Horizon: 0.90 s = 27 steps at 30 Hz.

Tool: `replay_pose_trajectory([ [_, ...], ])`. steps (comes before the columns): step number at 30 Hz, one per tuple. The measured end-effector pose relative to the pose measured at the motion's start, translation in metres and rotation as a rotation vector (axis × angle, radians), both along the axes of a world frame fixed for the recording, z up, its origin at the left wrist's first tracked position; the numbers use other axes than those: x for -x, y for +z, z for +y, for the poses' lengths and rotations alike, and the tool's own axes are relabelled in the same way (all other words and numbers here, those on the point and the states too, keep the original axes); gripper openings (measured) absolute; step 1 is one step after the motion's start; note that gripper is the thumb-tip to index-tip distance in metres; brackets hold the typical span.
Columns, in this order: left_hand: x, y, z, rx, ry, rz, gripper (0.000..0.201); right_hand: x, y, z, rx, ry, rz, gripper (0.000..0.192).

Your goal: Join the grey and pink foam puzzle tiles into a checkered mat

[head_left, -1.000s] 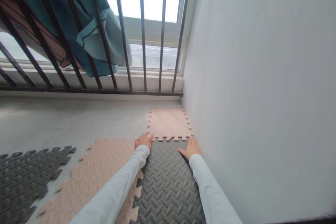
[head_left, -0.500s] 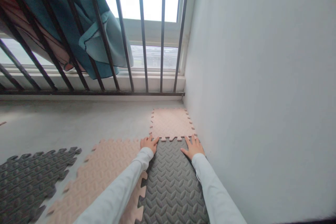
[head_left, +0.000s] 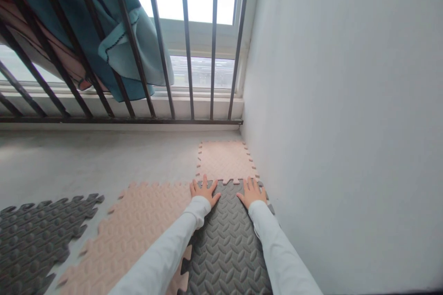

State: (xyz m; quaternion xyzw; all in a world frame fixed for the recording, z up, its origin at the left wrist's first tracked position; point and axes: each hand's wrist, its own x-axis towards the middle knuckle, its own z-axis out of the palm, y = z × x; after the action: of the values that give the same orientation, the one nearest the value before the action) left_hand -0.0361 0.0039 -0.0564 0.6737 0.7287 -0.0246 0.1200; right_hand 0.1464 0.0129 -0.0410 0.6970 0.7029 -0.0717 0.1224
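We press our left hand and right hand flat, fingers spread, on the far edge of a grey foam mat, where it meets a pink mat by the wall. Another pink mat lies on its left.

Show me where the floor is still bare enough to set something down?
Bare concrete floor runs between the window bars and the pink mats. The wall corner is crowded: both hands, left hand and right hand, press the grey mat.
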Motion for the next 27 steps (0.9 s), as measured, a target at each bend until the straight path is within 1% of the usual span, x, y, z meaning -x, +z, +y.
replay_pose_trajectory([
  [6,0.000,0.001,0.000,0.018,-0.009,-0.032,0.062,0.011,0.003,-0.007,-0.025,0.011,0.011,0.047],
  [10,-0.002,0.004,0.002,0.030,-0.035,-0.023,0.061,0.012,0.004,-0.007,-0.026,0.003,0.035,0.046],
  [14,-0.010,0.006,0.003,0.020,-0.059,-0.057,0.060,0.013,0.005,-0.006,-0.030,-0.016,0.049,0.047],
  [20,-0.017,0.003,0.000,-0.015,-0.062,-0.010,0.060,0.013,0.004,-0.003,-0.034,-0.018,0.062,0.046],
  [25,-0.018,-0.001,0.000,-0.050,-0.072,0.009,0.068,0.014,0.003,-0.008,-0.071,-0.070,0.044,0.045],
  [27,-0.018,-0.002,0.000,-0.048,-0.075,0.009,0.068,0.014,0.002,-0.009,-0.080,-0.089,0.035,0.045],
])
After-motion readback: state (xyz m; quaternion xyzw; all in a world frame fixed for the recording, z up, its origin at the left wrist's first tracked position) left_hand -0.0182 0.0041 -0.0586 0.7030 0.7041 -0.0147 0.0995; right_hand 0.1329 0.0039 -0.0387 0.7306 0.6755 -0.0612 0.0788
